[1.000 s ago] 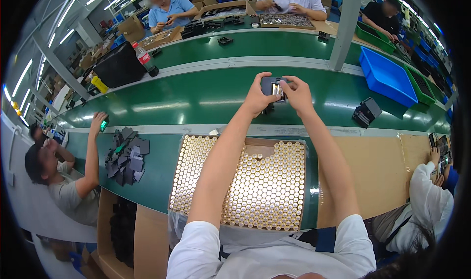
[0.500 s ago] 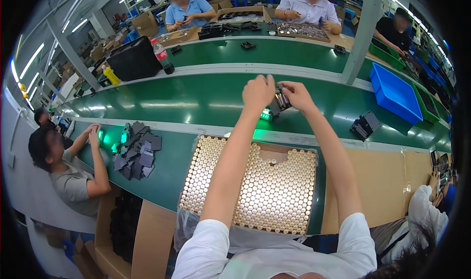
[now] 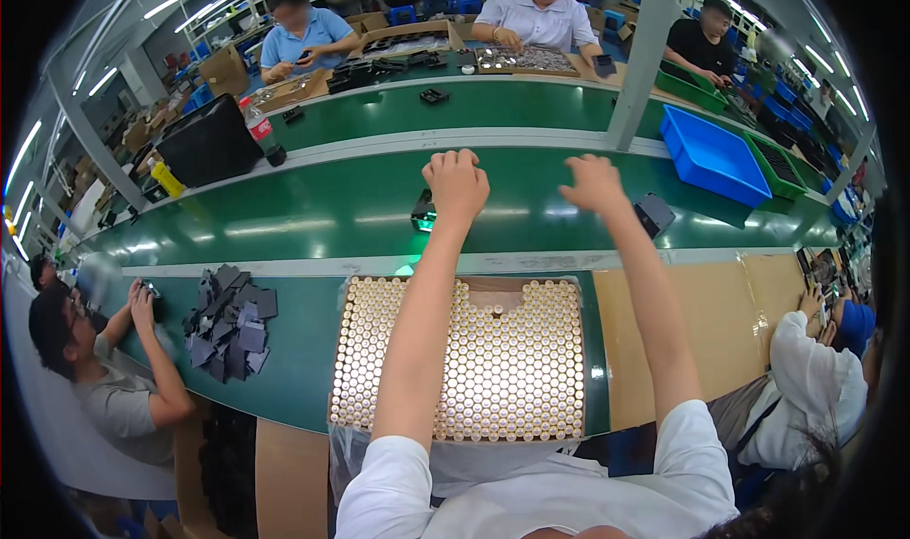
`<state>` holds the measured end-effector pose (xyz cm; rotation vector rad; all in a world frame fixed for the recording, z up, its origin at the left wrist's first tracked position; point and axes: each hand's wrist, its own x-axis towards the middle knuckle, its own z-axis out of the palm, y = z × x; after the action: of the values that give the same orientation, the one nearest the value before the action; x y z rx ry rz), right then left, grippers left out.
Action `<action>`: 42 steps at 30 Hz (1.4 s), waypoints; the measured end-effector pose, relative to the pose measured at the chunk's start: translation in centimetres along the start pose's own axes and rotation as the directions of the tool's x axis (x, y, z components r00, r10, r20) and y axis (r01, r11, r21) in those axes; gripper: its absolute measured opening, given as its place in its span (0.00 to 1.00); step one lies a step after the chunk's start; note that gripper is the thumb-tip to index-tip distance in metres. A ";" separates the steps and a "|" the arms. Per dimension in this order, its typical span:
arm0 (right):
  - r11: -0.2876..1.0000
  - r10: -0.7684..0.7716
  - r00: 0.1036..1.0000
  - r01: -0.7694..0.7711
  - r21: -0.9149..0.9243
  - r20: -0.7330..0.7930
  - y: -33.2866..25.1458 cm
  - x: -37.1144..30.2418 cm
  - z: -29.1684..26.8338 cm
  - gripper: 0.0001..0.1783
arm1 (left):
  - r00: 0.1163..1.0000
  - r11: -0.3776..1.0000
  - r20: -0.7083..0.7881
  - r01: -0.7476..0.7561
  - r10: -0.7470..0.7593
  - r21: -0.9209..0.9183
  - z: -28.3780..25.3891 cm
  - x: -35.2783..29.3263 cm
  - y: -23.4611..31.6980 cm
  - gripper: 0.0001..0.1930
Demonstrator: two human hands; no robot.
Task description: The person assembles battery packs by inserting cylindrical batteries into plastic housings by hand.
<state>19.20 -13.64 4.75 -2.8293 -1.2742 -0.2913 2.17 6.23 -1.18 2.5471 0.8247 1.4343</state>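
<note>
Both my arms reach forward over a cardboard tray [image 3: 495, 298] packed with several pale round cell tops. My left hand [image 3: 457, 183] hovers over the green conveyor belt [image 3: 313, 212] with its fingers curled into a fist and nothing in it. A small black device [image 3: 424, 213] with a green glow lies on the belt just left of that wrist. My right hand [image 3: 592, 181] is loosely open and holds nothing. A second black device [image 3: 654, 214] rests on the belt just to its right.
A pile of dark grey flat pieces [image 3: 227, 321] lies at the left, beside a seated co-worker [image 3: 95, 378]. A blue bin [image 3: 711, 160], a grey post [image 3: 645, 55], a black case [image 3: 209, 141] and a bottle [image 3: 261, 127] stand beyond. Another worker [image 3: 815, 378] sits at the right.
Both hands held a small black device together over the belt. Now it lies on the belt, and my hands have let go and moved apart.
</note>
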 end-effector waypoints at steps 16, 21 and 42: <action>0.984 0.123 0.975 -0.143 0.102 0.186 7.0 -3.9 5.8 0.34 | 0.873 0.966 0.449 -0.083 0.190 -0.246 -0.1 -1.6 1.8 0.07; 0.953 -0.091 0.994 0.071 0.293 0.055 5.6 -2.7 6.3 0.28 | 0.679 0.922 0.718 0.165 0.152 -0.351 -0.3 -1.4 2.8 0.16; 0.294 0.096 0.971 -0.238 0.926 0.220 1.6 -2.4 3.9 0.27 | 0.627 0.740 0.737 0.366 0.252 -0.564 -0.1 -1.4 2.8 0.15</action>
<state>19.53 -16.09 0.56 -1.8391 -0.6904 0.5280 2.64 3.14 -1.27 2.1199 0.1506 0.3064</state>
